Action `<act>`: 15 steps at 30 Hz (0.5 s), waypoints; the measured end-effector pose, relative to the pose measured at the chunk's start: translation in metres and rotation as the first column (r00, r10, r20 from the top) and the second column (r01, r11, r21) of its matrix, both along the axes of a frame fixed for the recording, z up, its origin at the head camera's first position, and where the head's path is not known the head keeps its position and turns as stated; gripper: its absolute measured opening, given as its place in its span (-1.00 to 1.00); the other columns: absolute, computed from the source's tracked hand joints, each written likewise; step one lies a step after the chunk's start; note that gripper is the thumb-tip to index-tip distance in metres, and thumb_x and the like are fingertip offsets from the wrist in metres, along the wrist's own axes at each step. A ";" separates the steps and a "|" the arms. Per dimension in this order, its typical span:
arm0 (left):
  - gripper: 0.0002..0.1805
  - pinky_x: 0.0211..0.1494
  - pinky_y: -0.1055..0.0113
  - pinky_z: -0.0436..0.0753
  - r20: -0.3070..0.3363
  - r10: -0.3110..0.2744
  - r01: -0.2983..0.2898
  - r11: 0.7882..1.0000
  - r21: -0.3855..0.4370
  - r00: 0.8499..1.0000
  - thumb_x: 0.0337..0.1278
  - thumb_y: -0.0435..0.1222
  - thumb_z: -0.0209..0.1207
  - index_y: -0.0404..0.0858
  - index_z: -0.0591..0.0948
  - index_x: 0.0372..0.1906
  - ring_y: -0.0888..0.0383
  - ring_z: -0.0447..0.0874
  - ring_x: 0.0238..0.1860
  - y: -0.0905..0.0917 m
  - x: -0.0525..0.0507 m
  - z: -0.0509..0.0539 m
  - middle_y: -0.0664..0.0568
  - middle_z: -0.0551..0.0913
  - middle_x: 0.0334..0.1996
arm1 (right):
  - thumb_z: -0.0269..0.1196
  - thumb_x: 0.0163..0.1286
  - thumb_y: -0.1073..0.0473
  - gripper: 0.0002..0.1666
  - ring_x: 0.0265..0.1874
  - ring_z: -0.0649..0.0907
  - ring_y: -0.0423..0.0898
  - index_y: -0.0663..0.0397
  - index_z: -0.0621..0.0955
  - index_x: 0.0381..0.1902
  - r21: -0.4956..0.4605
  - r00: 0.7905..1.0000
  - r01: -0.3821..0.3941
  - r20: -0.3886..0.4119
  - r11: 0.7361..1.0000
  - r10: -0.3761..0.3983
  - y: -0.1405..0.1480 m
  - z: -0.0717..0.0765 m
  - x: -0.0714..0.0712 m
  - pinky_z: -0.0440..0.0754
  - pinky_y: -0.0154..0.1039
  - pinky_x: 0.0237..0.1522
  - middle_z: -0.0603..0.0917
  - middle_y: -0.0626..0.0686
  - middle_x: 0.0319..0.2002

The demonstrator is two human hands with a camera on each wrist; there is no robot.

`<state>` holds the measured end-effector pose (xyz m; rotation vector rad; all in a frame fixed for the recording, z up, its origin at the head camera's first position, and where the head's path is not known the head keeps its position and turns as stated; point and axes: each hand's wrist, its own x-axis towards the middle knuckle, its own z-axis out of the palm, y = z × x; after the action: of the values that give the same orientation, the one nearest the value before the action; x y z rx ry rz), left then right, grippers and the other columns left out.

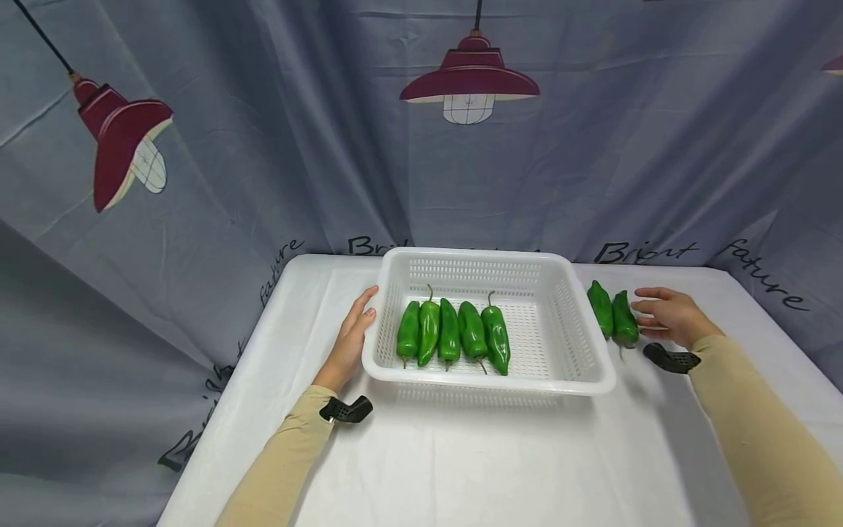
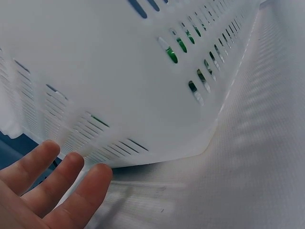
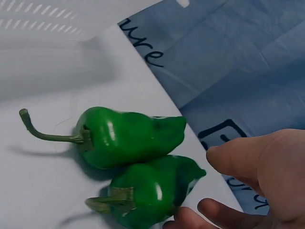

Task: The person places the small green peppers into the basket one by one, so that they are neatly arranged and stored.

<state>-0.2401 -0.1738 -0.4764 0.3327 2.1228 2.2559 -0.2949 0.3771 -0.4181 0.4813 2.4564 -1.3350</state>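
Observation:
A white perforated plastic basket (image 1: 487, 383) stands on the white table, holding several green peppers (image 1: 449, 331) in a row, toward its left and middle. At the basket's left side is my left hand (image 1: 349, 344), fingers extended along the wall; the left wrist view shows its fingertips (image 2: 97, 179) close to the slotted side. To the right of the basket, two more green peppers lie side by side, one nearer the basket (image 1: 599, 309) and one farther out (image 1: 624, 320). My right hand (image 1: 675, 316) is just right of the outer pepper, thumb and fingers spread around nothing.
The white-covered table (image 1: 421, 454) extends in front of the basket. Behind it hangs a grey-blue curtain (image 1: 296, 146) printed with red lamps and lettering, close to the table's back edge. A dark wrist device (image 1: 347, 410) sits on each wrist.

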 end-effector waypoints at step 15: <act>-0.41 0.61 -0.07 0.17 -0.001 -0.005 0.005 1.000 0.007 1.000 0.59 -0.21 -0.26 -0.11 0.09 0.62 -0.09 0.15 0.57 -0.001 0.000 -0.001 -0.08 0.10 0.63 | 0.07 0.57 0.10 -0.18 -0.25 0.58 -0.15 0.31 0.03 0.60 0.051 1.000 0.007 0.009 0.999 -0.008 -0.006 -0.011 0.000 0.75 -0.17 -0.16 0.35 0.44 0.26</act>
<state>-0.2404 -0.1744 -0.4775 0.3398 2.1131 2.2609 -0.2953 0.3716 -0.4295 0.5082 2.4891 -1.2733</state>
